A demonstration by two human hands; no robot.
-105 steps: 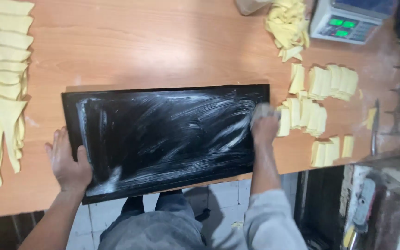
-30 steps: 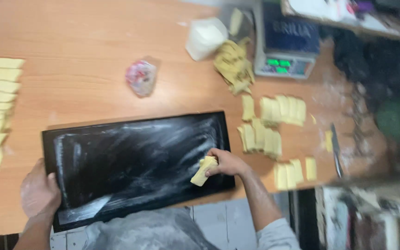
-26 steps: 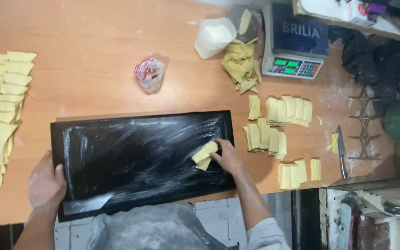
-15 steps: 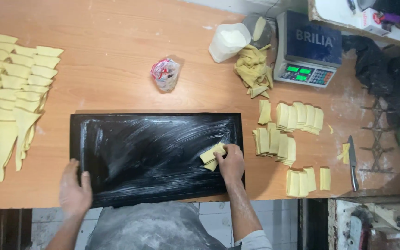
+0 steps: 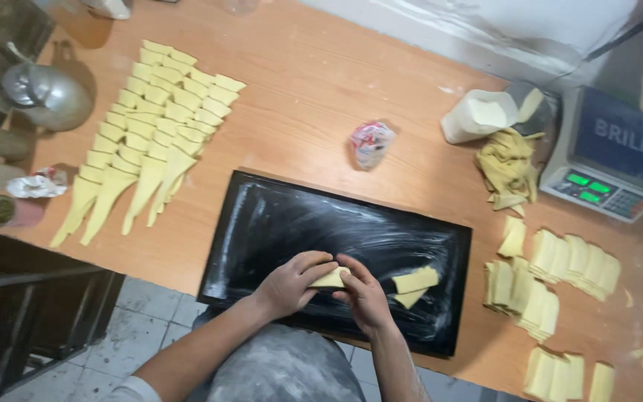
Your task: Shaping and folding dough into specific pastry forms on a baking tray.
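A small crumpled packet (image 5: 371, 143), red and white under clear wrap, lies on the tabletop (image 5: 314, 82) just beyond the far edge of the black tray (image 5: 277, 216). Far right stands a weighing scale (image 5: 610, 160) with a blue panel bearing pale lettering, a green-lit screen (image 5: 588, 183) and a keypad on its grey front. At the far left edge lies a crumpled red-and-white wrapper (image 5: 37, 183).

Both forearms reach forward, wrists nearly meeting. Left hand (image 5: 292, 281) palm down, fingers (image 5: 320, 269) curled rightward. Right hand (image 5: 365, 296) opposite it, fingers (image 5: 350, 269) bent leftward, fingertips of both hands nearly touching.
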